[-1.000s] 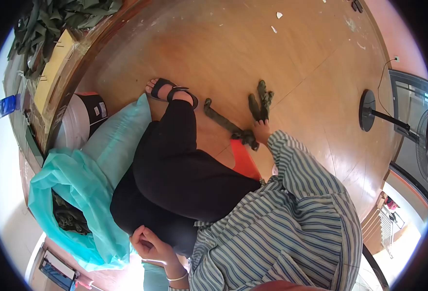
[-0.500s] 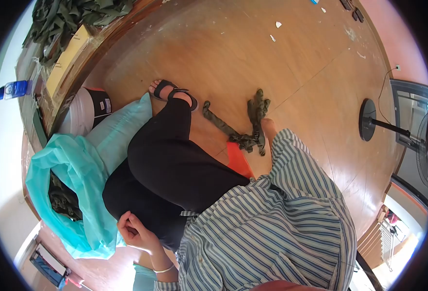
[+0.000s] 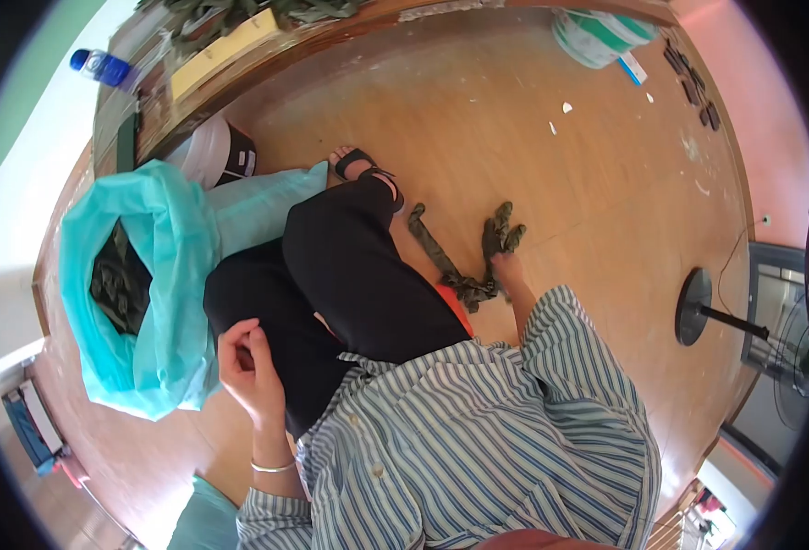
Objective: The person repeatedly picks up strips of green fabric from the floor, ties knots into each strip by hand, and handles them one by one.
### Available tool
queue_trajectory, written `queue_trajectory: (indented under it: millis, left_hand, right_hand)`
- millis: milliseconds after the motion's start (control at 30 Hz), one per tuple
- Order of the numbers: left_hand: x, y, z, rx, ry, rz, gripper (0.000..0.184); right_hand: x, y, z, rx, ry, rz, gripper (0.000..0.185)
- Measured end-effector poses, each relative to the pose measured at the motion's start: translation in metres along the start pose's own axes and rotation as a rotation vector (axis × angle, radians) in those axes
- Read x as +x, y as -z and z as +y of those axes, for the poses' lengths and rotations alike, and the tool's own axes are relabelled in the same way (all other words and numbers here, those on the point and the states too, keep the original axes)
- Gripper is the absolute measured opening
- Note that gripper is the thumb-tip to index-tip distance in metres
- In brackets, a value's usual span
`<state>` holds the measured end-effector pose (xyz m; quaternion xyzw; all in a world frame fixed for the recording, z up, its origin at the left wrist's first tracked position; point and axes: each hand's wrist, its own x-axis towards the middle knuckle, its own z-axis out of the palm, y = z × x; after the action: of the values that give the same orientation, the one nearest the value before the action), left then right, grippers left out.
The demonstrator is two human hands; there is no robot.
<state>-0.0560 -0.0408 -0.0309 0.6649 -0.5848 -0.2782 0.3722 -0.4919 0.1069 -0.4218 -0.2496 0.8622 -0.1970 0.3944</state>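
Note:
My right hand (image 3: 511, 271) reaches down to the floor at my side, its fingers closed on a dark green cloth strip (image 3: 501, 229). More of the crumpled strip (image 3: 434, 249) lies along the floor toward my foot. Above my thigh hovers my left hand (image 3: 248, 367), a bracelet on its wrist, with fingers loosely curled in and nothing visible in them. Left of that hand stands a turquoise bag (image 3: 170, 353) with its mouth rolled open and dark green cloth (image 3: 120, 280) inside. Something orange-red (image 3: 456, 310) shows partly beside my thigh.
A wooden table (image 3: 161, 124) at upper left bears green cloth pieces, a yellow block (image 3: 225, 53) and a blue bottle (image 3: 102, 67). A white bucket (image 3: 204, 151) stands under it. A green-and-white bucket (image 3: 597, 37) is at the far side, a standing fan (image 3: 695, 307) at right.
My view has turned, so the green-and-white bucket now shows at the top. My right hand has lifted the near end of the cloth slightly. My left hand stays curled over my lap.

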Motion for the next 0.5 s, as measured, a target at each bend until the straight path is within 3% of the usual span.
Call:
queue_trajectory:
  millis: [133, 200, 267, 300, 367, 400, 500]
  left_hand:
    - [-0.021, -0.012, 0.04, -0.195, 0.008, -0.233, 0.013]
    - [-0.03, -0.021, 0.069, -0.317, -0.117, -0.559, 0.025]
    - [-0.037, -0.025, 0.096, -0.378, -0.364, -0.623, 0.039]
    - [-0.044, -0.023, 0.107, -0.379, -0.373, -0.603, 0.039]
    - [-0.057, -0.015, 0.119, -0.608, -0.27, -0.549, 0.043]
    - [-0.063, -0.008, 0.119, -0.608, -0.278, -0.52, 0.043]
    - [-0.08, 0.012, 0.112, -0.795, -0.209, -0.53, 0.044]
  right_hand:
    - [-0.092, 0.082, -0.172, 0.447, 0.295, -0.18, 0.023]
    - [-0.166, 0.124, -0.245, 0.562, 0.414, -0.332, 0.021]
    - [-0.239, 0.15, -0.296, 0.575, 0.512, -0.465, 0.023]
    - [-0.265, 0.157, -0.309, 0.568, 0.532, -0.472, 0.023]
    - [-0.304, 0.162, -0.323, 0.449, 0.916, -0.513, 0.037]
    - [-0.315, 0.156, -0.325, 0.438, 0.939, -0.529, 0.037]
    - [-0.345, 0.136, -0.33, 0.29, 1.271, -0.367, 0.047]
